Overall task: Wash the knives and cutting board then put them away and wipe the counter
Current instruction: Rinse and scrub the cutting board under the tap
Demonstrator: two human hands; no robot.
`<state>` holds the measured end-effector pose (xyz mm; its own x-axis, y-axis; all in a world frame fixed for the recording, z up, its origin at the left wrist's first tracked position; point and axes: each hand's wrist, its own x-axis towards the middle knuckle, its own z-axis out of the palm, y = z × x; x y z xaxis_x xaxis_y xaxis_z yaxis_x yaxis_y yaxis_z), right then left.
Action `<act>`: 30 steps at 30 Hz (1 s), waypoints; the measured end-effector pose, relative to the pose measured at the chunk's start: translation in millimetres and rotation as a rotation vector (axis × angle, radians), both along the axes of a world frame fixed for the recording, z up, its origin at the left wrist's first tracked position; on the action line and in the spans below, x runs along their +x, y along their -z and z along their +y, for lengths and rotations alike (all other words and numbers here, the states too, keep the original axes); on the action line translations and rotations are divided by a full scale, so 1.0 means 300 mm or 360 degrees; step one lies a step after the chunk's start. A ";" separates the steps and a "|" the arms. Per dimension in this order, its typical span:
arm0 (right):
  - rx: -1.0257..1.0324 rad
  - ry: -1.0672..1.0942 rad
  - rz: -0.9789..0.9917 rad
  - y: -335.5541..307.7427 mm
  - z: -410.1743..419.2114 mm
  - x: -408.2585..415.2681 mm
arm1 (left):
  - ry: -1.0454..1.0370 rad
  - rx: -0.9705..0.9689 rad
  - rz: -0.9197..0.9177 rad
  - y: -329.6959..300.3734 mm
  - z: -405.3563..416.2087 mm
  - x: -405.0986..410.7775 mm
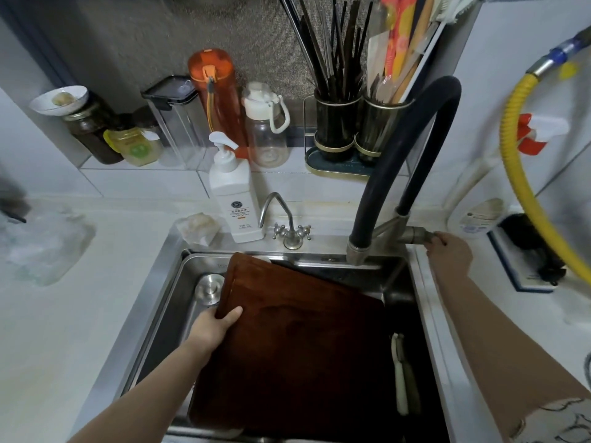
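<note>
the cutting board [297, 340], dark brown wood, lies tilted in the steel sink [153, 318] and fills most of the basin. the left hand [214, 324] grips its edge at 9 o'clock, thumb on top, fingers curled under. the right hand [449, 254], at 2 o'clock from the board, is curled round the faucet handle [419, 235]. a white-handled utensil [400, 375], type unclear, lies at the board's 3 o'clock. the white pump bottle [232, 193] at 12 o'clock carries a label too blurred to read.
</note>
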<state>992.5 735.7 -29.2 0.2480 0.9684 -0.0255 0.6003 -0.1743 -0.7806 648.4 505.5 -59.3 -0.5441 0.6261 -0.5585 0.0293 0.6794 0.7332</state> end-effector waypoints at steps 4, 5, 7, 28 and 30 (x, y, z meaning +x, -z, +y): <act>0.0005 0.0003 -0.0039 0.009 0.007 0.007 | 0.0013 -0.0021 -0.0001 0.005 0.002 -0.005; 0.0002 0.0005 -0.0033 0.015 0.010 0.010 | 0.0018 -0.0027 -0.0001 0.005 0.002 -0.005; -0.0006 0.0014 -0.0012 0.017 0.009 0.010 | 0.0021 -0.0045 0.0007 0.003 0.002 -0.004; 0.0006 0.0089 0.0149 0.058 0.022 0.015 | 0.0011 -0.0030 0.0080 0.017 0.003 0.007; -0.0004 0.0105 0.0193 0.079 0.028 0.009 | 0.0009 -0.0015 0.0095 0.014 0.005 0.009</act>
